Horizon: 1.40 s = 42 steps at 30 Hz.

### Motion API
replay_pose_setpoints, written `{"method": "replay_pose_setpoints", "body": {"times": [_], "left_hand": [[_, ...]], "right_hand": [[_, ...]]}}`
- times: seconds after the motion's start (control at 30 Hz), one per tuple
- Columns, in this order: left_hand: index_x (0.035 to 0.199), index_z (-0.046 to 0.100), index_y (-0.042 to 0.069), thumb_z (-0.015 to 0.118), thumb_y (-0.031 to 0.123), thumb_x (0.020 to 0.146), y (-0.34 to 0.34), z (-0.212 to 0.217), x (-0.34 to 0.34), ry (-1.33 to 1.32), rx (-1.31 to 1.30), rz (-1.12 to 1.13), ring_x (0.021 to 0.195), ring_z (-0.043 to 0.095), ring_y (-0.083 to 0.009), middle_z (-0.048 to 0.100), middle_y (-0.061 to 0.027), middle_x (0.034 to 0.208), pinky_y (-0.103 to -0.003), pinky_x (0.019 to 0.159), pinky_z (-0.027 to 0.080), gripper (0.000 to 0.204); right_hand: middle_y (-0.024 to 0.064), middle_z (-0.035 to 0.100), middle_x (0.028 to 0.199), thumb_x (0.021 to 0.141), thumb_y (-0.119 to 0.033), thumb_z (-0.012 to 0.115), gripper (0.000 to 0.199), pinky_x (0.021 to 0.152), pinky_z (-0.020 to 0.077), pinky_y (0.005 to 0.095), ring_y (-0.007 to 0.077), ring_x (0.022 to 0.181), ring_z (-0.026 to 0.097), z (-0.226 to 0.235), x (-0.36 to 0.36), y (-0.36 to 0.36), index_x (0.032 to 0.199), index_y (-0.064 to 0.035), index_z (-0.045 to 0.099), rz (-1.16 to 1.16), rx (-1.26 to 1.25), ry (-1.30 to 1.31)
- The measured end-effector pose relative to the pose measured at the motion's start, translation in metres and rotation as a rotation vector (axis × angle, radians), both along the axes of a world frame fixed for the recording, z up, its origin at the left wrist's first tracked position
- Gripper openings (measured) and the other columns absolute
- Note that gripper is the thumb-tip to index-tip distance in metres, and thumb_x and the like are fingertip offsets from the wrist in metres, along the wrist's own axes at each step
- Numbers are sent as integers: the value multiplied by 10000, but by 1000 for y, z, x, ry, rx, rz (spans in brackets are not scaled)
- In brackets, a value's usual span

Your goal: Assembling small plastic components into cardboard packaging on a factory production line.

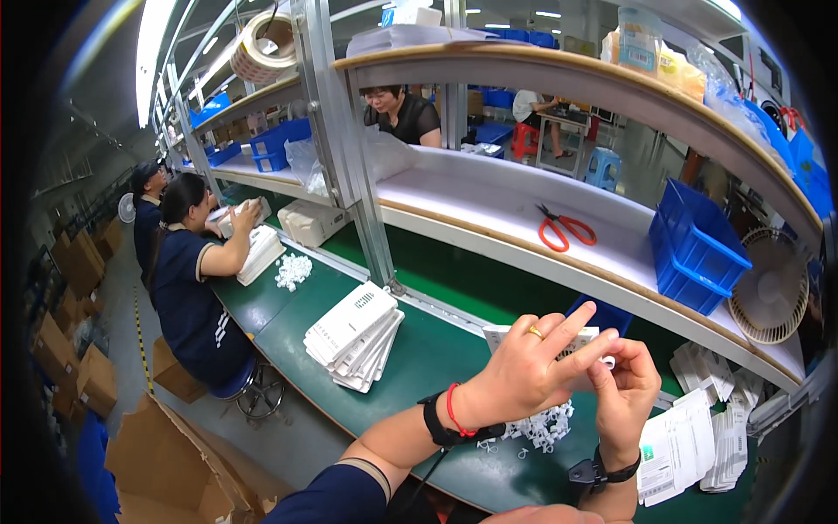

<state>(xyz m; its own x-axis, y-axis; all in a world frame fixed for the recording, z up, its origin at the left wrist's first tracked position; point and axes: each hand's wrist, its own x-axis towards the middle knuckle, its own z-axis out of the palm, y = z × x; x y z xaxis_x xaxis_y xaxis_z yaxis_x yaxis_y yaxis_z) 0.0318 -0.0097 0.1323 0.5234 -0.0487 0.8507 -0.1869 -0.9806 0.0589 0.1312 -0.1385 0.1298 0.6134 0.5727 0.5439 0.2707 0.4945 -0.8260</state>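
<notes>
My left hand (pixel 532 362), with a ring and a red cord at the wrist, grips a white printed flat carton (pixel 495 335). Most of that carton is hidden behind the fingers. Close against it, my right hand (pixel 630 384) pinches a small white plastic piece (pixel 609 361) between thumb and fingers. Below both hands, a heap of small white plastic pieces (pixel 543 426) lies on the green tabletop (pixel 419 389). To the left is a leaning stack of white flat cartons (pixel 353 336). More flat white cartons (pixel 676 447) spread out beside my right wrist.
On the white shelf (pixel 489 196) ahead are red-handled scissors (pixel 563 231), a blue bin (pixel 697 249) and a fan (pixel 768 288). A metal post (pixel 340 148) rises at the table's back edge. Co-workers sit at left (pixel 192 271) and beyond the shelf. An open cardboard box (pixel 175 463) stands at lower left.
</notes>
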Motion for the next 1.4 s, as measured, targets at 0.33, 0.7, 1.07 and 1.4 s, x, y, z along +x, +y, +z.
{"method": "replay_pose_setpoints", "body": {"times": [0.33,0.7,1.07,1.4], "left_hand": [[1347,454,28,839,204,473,10,8,-1,139,-147,111,996,537,-288,541,-119,1131,-432,907,378,971],[1326,493,22,811,230,469,5,3,1,84,-135,180,879,564,-277,574,-117,1052,-370,802,434,937],[1329,491,0,785,275,505,2,-3,6,19,-238,280,827,583,-282,598,-132,1033,-384,756,463,917],[1364,424,-38,770,302,538,-5,-7,1,21,-241,308,887,597,-310,588,-177,1101,-387,786,471,958]], "right_hand": [[65,662,888,910,-17,596,40,733,491,214,78,786,613,4,34,-6,937,7,579,-60,133,108],[57,645,999,896,8,599,187,810,466,227,102,944,593,-8,37,-5,1078,50,619,-189,107,-174],[103,628,1191,938,-50,535,407,887,446,241,96,986,570,-6,14,10,1341,2,509,-239,-37,-247],[159,565,1295,938,-16,493,423,976,408,283,167,1144,540,1,18,5,1360,13,480,-114,-93,-271]]}}
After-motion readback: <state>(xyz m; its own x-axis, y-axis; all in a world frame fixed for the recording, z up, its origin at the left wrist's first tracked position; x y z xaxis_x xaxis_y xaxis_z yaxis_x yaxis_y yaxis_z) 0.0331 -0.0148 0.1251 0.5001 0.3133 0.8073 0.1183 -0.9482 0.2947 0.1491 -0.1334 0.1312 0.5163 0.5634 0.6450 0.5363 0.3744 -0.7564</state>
